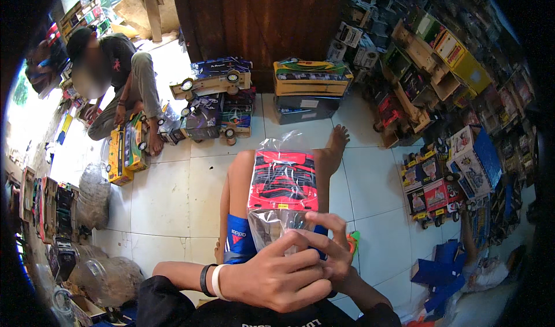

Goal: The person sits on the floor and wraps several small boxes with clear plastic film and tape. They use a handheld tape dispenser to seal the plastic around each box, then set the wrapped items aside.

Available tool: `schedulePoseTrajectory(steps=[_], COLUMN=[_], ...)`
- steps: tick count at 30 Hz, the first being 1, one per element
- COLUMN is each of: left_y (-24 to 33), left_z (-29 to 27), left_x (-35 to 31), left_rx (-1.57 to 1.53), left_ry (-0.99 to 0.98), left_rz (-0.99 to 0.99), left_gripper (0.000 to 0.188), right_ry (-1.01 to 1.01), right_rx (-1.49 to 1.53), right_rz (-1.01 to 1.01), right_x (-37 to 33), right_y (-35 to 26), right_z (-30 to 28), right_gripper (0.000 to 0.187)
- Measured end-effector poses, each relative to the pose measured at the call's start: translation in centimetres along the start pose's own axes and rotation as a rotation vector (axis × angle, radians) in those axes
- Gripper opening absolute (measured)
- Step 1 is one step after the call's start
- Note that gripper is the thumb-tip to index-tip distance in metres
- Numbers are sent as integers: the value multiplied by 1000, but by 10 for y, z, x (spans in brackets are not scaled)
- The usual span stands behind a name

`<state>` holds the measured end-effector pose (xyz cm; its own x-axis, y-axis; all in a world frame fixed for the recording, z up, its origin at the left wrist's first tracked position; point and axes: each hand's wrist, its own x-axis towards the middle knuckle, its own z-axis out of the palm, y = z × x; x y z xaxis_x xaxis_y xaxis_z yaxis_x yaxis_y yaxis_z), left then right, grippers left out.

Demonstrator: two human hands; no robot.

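Observation:
A clear plastic bag (269, 223) lies over my lap with a red and black toy vehicle (283, 179) inside it. The toy fills the far part of the bag, and a loose flap of film sticks up beyond it. At the near end, the film is gathered under my fingers. My left hand (292, 275), with a black and a white band at its wrist, is closed on that end. Right beside it my right hand (332, 240) has bent fingers at the same film, its index finger reaching toward the toy. My left hand partly hides the right one.
A small orange and green object (353, 241) is beside my right hand. Toy trucks (214, 84) and yellow boxy toys (312, 78) stand ahead. More toy trucks (430, 182) and blue pieces (442, 272) lie right. At left sits another person (115, 67) by a yellow toy bus (128, 148).

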<state>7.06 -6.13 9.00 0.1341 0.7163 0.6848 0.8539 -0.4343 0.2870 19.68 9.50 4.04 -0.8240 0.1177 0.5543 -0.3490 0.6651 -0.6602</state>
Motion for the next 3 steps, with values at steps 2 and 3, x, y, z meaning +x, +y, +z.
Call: schedulePoseTrajectory(steps=[2,3], left_y=[-3,-5], left_z=[-1,-2], left_x=[0,0], left_rx=[-32,-20], left_ry=[51,42], left_rz=[-37,-43], left_gripper=[21,21], right_ry=[-154,-278], right_rx=[-134,-150], right_rz=[-217,-327], right_x=[13,21], right_y=[12,21], right_z=[-14,-18], right_gripper=[31,35])
